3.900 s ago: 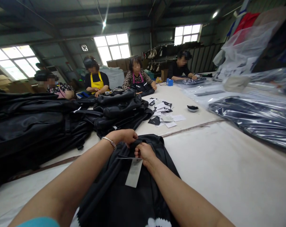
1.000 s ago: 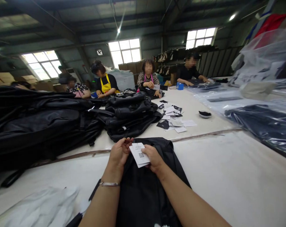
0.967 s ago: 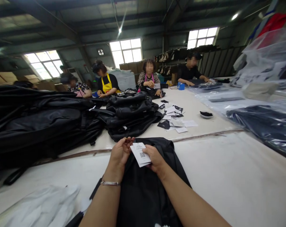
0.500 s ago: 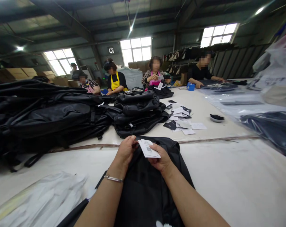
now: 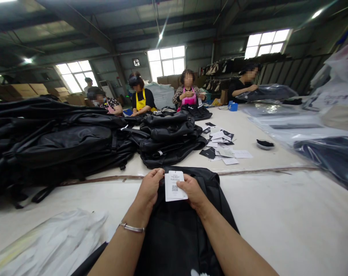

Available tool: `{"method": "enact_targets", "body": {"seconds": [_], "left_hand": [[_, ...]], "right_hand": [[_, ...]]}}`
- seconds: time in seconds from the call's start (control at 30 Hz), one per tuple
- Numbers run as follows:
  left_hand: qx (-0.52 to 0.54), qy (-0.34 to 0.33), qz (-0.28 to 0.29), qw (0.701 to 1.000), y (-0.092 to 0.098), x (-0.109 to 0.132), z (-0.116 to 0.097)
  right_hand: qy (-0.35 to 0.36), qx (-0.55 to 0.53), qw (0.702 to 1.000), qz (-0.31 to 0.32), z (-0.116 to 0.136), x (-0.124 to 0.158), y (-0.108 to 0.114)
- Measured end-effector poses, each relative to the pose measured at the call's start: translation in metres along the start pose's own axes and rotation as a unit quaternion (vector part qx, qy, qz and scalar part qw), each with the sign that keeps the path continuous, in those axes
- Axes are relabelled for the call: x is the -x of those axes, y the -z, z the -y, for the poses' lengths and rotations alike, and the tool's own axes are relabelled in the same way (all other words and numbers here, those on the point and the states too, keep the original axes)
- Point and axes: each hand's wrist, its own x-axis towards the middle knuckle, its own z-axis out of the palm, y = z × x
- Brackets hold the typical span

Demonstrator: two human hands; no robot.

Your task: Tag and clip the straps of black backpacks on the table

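My right hand (image 5: 193, 193) grips the tags (image 5: 173, 182), long axis near-to-far; left hand (image 5: 150, 187) pinches just left, on what, I can't tell.

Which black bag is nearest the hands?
The black bag directly beneath the left hand and right hand; the other bags lie farther off, mostly heaped.

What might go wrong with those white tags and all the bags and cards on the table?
The right hand pinches the white tags along one side, so they might slip or bend.

The loose cards lie overlapping in a messy heap, so a nudge might scatter them.

The stacked bags are floppy and piled beside those cards, so they might slump onto them.
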Motion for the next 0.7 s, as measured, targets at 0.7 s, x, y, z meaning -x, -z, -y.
{"method": "enact_targets", "body": {"seconds": [0.7], "left_hand": [[-0.382, -0.220, 0.097, 0.892, -0.003, 0.084, 0.017]], "right_hand": [[0.075, -0.084, 0.984, -0.140, -0.011, -0.015, 0.001]]}}
